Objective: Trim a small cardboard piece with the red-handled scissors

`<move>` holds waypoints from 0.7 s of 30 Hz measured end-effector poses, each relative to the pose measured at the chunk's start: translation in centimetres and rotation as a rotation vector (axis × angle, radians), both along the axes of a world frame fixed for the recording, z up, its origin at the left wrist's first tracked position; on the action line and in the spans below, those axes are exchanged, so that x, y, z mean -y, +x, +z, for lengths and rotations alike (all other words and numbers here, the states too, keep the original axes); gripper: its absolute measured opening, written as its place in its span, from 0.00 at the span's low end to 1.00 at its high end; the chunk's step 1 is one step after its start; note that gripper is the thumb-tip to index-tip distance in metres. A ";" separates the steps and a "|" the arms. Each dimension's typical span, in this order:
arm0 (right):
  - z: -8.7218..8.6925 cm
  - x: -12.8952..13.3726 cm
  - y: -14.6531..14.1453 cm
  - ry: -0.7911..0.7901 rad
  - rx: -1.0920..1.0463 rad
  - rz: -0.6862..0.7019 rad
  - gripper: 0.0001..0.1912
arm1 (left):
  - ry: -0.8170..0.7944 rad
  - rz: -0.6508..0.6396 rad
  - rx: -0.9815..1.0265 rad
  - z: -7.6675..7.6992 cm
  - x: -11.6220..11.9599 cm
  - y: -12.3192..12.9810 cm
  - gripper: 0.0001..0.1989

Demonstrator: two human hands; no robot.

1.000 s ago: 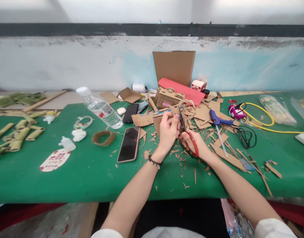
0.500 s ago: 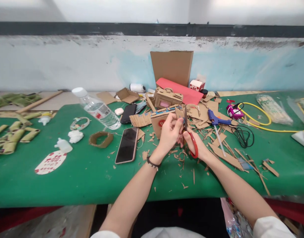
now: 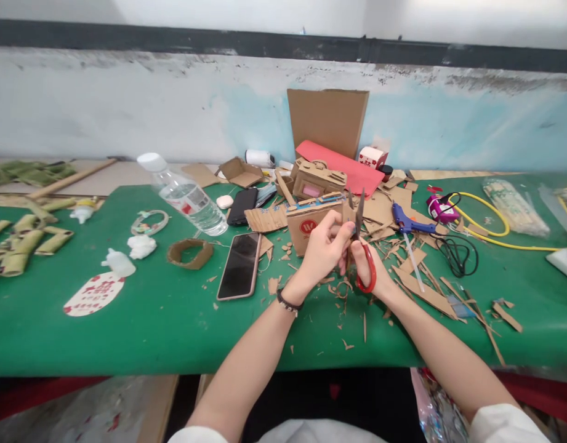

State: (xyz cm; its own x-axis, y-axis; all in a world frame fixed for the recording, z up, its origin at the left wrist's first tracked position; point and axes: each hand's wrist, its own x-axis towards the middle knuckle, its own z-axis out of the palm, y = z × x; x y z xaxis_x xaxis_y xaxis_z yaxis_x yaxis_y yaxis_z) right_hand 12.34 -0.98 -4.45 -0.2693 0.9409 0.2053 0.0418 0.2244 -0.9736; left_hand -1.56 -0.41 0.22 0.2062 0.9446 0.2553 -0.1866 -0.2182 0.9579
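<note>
Well, in the head view, a brown cardboard box [image 3: 306, 229] with a red round mark stands on the green table [image 3: 191, 335]. The right hand [image 3: 369, 264] is just right of the box, its fingers curled round the red handles of the scissors [image 3: 359, 216]. The scissors point up and away, their blades a little apart. The left hand [image 3: 326, 245] is in front of the box's right end and hides some of it. Its fingers are bent and its thumb is close to them, by the blades, but I can't tell if they pinch anything. Lots of cardboard scraps [image 3: 424, 292] lie to the right of the box. A blue glue gun [image 3: 412, 223] sits on that side too, with a black cord [image 3: 456, 255] past it, and a yellow cord [image 3: 505, 227] is farther right. Behind the box are a cardboard model [image 3: 317, 178], a red sheet [image 3: 338, 165] and a tall cardboard board [image 3: 328, 120]. To the left of the box, a wavy cardboard strip [image 3: 267, 218] is nearest. A phone [image 3: 239, 266], a cardboard ring [image 3: 189, 254] and a tilted water bottle [image 3: 191, 200] are farther left.
</note>
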 end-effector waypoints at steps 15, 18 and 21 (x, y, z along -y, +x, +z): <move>2.4 -1.9 2.9 0.108 -0.081 -0.346 0.24 | 0.110 -0.018 -0.235 -1.2 0.0 0.6 0.16; 2.5 -1.7 2.9 0.113 -0.055 -0.377 0.23 | 0.031 -0.093 -0.106 -1.1 0.0 0.7 0.18; 2.4 -1.9 2.7 0.100 -0.122 -0.407 0.23 | -0.038 -0.111 -0.028 -0.8 -0.1 0.8 0.21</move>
State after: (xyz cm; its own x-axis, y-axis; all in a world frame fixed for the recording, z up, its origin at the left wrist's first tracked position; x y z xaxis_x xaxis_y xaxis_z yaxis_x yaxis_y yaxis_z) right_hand 15.05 0.93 -2.09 0.1512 0.9393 0.3081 0.0321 0.3068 -0.9512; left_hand -0.79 -0.32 -0.56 0.3166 0.9244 0.2130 -0.1811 -0.1615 0.9701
